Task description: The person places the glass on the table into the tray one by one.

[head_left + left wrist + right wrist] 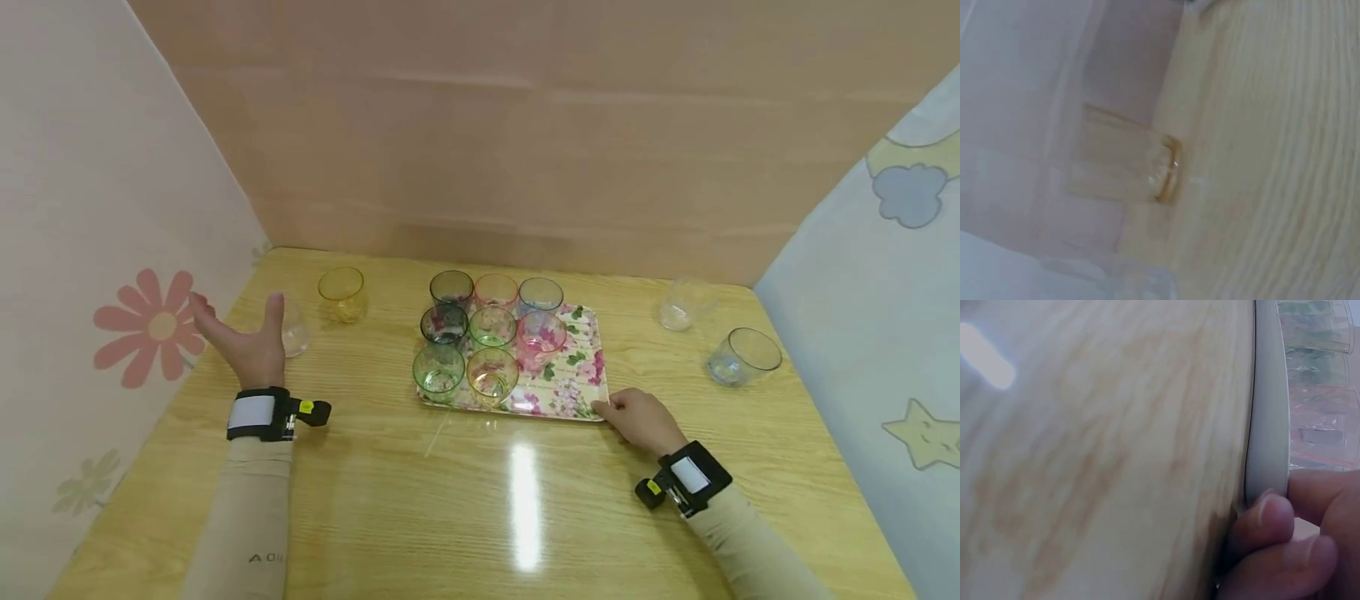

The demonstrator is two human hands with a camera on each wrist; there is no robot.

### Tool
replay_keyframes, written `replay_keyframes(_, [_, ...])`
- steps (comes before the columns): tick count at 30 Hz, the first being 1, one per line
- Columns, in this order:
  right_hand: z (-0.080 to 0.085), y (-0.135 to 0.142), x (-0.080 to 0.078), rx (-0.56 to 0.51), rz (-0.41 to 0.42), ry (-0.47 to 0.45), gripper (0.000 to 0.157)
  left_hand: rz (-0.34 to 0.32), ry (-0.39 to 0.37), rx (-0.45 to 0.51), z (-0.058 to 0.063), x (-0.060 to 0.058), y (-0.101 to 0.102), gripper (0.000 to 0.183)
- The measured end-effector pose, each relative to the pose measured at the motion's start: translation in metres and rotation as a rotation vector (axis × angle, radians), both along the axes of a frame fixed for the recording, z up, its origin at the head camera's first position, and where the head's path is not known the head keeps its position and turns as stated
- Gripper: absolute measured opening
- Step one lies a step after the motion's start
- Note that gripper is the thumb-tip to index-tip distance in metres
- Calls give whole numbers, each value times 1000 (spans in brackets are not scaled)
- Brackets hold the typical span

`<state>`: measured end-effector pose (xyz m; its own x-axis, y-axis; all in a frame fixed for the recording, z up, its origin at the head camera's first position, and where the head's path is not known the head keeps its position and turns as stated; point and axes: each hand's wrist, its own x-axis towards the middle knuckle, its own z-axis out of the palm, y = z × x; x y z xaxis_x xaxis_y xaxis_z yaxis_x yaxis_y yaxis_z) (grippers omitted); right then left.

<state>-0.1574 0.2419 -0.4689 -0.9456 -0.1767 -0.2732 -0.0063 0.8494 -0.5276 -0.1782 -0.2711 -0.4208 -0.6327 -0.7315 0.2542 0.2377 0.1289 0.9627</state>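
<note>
My left hand (255, 350) is raised at the left with thumb and fingers spread apart, holding nothing. Partly behind it stands a clear glass (296, 335); whether they touch I cannot tell. A yellow glass (342, 298) stands farther back, also in the blurred left wrist view as an amber-edged glass (1169, 172). My right hand (645, 419) pinches the front right corner of a floral tray (573, 387). In the right wrist view, the thumb and curled fingers (1266, 522) grip the pale tray rim (1269, 394). Several coloured glasses (492, 327) stand grouped on the tray's left part.
To the right of the tray are another clear glass (677, 310) and a bluish-grey glass (738, 358), on the wooden table (420, 517). A pinkish-brown wall (525, 150) rises behind; patterned panels (885, 317) stand at both sides.
</note>
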Motion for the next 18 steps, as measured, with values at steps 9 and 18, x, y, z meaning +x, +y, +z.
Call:
replay_keyframes(9, [-1,1,-1,1,12,-4,50,-103,-146,237,-17,-2,-13,122])
replay_keyframes(18, [1,-2,0,-7,-2,-6,51,-229,-284,230,-28,-3,-11,129])
